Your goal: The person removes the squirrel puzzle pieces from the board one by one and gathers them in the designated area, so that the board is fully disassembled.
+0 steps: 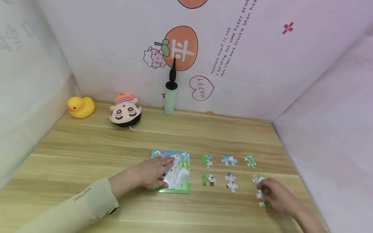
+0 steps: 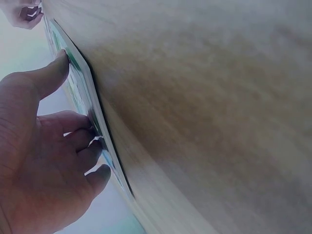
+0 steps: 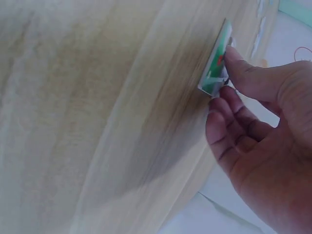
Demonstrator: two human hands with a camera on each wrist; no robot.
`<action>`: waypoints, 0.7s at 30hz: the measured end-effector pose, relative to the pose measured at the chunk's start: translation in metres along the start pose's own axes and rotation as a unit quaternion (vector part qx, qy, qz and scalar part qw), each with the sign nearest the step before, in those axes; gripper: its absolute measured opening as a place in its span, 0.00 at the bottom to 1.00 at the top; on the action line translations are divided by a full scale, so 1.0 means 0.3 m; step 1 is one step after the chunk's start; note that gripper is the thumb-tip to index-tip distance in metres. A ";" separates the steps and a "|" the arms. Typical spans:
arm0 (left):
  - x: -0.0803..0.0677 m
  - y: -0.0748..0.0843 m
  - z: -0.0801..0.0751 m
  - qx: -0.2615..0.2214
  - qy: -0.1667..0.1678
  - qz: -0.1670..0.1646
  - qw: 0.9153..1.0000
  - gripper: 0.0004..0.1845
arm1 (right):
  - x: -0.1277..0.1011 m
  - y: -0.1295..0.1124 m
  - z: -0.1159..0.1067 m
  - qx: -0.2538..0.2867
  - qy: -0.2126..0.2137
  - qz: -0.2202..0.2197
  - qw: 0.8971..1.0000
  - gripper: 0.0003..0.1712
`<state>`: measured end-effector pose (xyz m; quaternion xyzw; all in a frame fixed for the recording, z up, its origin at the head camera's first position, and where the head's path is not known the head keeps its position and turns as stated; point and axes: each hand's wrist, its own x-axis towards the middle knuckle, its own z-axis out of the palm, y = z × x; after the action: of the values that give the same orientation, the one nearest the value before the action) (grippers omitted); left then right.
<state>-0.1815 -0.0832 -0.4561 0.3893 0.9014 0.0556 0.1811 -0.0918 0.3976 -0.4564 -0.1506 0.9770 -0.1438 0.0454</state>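
A square puzzle board with a grey squirrel picture lies in the middle of the table. My left hand rests across its left half, thumb and fingers spread and touching it. In the left wrist view the board's edge runs beneath the fingertips. At the right, my right hand pinches a puzzle piece with a green corner, thumb on one side and curled fingers on the other. The right wrist view shows that piece low over the table, partly hidden by the thumb.
Loose puzzle pieces lie in two rows between board and right hand, among them a squirrel-face piece and a blue-edged piece. Along the back stand a yellow duck, a plush doll and a green pump. Printed cloth walls enclose the table.
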 end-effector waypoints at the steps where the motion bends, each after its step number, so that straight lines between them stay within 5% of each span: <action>1: 0.002 0.000 0.001 0.000 0.000 0.000 1.000 0.46 | 0.003 0.001 0.000 0.006 -0.005 0.006 1.000 0.17; 13: 0.007 -0.001 0.003 0.004 -0.003 -0.001 1.000 0.46 | 0.061 -0.014 -0.015 0.034 -0.008 0.024 0.999 0.15; 17: 0.003 0.001 0.002 0.000 -0.007 -0.004 1.000 0.45 | 0.109 -0.105 -0.044 0.024 0.011 0.007 1.000 0.12; 21: 0.003 0.000 -0.001 -0.002 -0.003 0.001 1.000 0.45 | 0.189 -0.244 -0.059 0.014 0.026 -0.061 0.998 0.09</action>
<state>-0.1821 -0.0827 -0.4562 0.3897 0.9005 0.0562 0.1845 -0.1273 0.3182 -0.4205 -0.2052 0.9648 -0.1639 0.0135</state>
